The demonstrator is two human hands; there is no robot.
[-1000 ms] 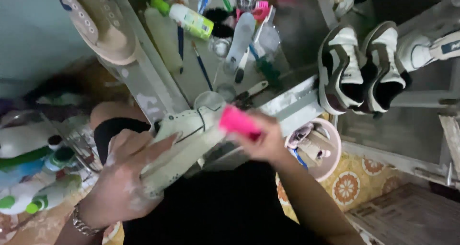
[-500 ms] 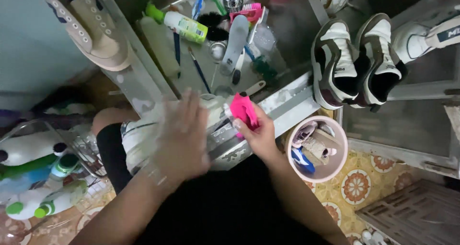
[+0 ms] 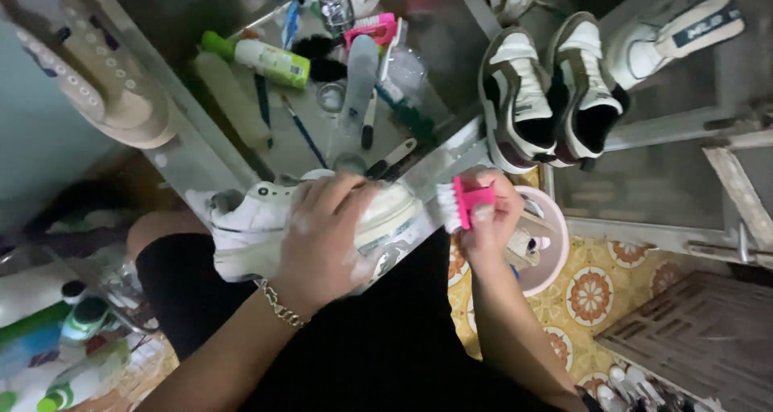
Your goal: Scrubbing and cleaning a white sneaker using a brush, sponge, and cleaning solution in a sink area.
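A white sneaker [image 3: 250, 219] lies on its side across my lap, toe toward the right. My left hand [image 3: 326, 235] is spread over its upper and grips it, foam on the fingers. My right hand [image 3: 487, 219] holds a pink brush [image 3: 463, 202] with white bristles, which sit right at the sneaker's toe end. A chain bracelet [image 3: 278, 306] hangs on my left wrist.
A pink bowl [image 3: 551, 251] with tools stands by my right hand on the patterned floor. A tray [image 3: 338, 98] ahead holds brushes, tubes and a green-capped bottle. A pair of dark-and-white sneakers [image 3: 547, 90] rests on a rack. Bottles [image 3: 56, 331] crowd the lower left.
The sneaker has turned and settled across my lap, with my left hand now clamped over its upper. The pink brush moved right and down to the toe end.
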